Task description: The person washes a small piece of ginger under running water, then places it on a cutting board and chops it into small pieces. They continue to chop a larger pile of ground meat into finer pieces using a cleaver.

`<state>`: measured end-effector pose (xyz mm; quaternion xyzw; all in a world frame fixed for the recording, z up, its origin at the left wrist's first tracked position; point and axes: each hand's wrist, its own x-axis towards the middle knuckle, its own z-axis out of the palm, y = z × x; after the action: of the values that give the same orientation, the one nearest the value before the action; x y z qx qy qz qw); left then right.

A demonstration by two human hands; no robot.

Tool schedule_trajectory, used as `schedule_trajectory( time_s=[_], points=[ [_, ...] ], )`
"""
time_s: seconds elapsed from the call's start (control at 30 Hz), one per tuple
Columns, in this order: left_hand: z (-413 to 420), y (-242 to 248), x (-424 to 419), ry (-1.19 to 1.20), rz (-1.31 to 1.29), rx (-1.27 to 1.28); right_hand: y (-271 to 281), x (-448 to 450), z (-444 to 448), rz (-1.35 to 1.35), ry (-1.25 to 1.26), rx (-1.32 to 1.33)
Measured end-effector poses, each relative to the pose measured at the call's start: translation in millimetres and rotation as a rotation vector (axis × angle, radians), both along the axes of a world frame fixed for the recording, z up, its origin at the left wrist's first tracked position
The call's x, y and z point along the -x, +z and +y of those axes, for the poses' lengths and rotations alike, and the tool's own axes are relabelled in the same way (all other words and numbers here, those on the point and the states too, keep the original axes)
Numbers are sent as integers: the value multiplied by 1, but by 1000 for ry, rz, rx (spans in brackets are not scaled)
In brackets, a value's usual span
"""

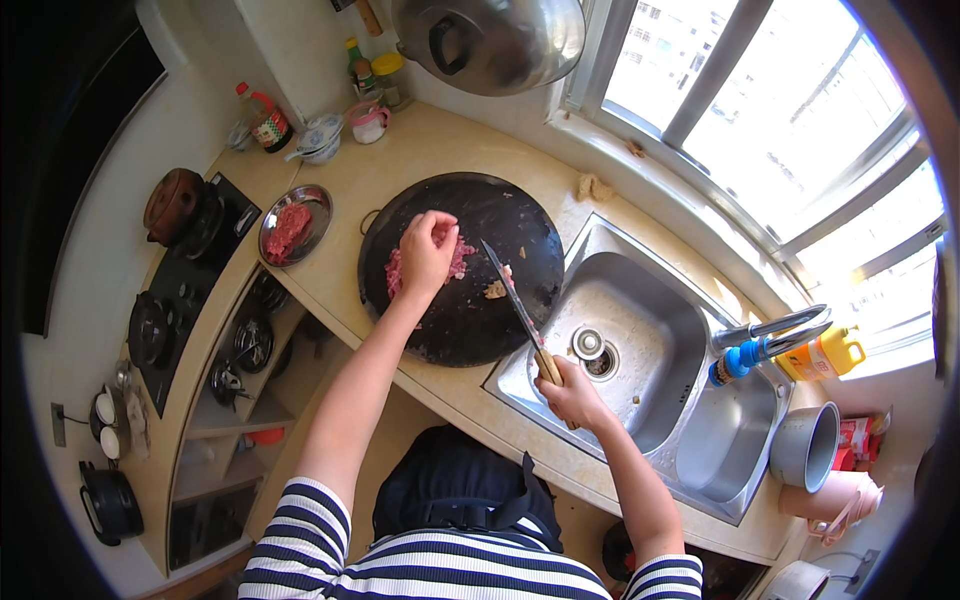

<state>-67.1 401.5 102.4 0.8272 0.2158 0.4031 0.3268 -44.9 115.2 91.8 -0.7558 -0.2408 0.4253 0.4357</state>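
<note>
My right hand (574,394) grips the wooden handle of a kitchen knife (511,291), whose blade points away over a round, dark chopping board (457,334). Bits of pink meat cling to the blade. My left hand (426,253) hovers over or rests on a heap of chopped raw meat (459,264) on the board's left half; its fingers curl towards the thumb, and whether they pinch anything is hidden. Near the blade lies a small tan lump (494,290), perhaps ginger. To the left, a metal plate (325,210) carries more raw minced meat (289,229).
A double steel sink (675,322) with a faucet (772,326) adjoins the board's right side. Beyond the plate stand a lidded bowl (319,139), a pink-rimmed jar (368,124) and a sauce bottle (268,124). The gas hob (180,300) holds a clay pot (174,206). A large metal lid (495,45) hangs above.
</note>
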Motion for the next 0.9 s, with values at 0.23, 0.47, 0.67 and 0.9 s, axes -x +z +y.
schedule_trajectory(
  time_s=[0.23,0.47,0.67,0.9],
  points=[
    [-4,-7,-79,-362,641,-47,-11,11,0,-482,95,188],
    [-24,-52,-109,-312,864,-387,-15,27,-1,-547,193,297],
    [-41,-48,-117,-536,774,-200,-22,33,-3,-538,158,292],
    [-68,20,-90,-721,310,69,-19,32,3,-420,111,186]
  ],
)
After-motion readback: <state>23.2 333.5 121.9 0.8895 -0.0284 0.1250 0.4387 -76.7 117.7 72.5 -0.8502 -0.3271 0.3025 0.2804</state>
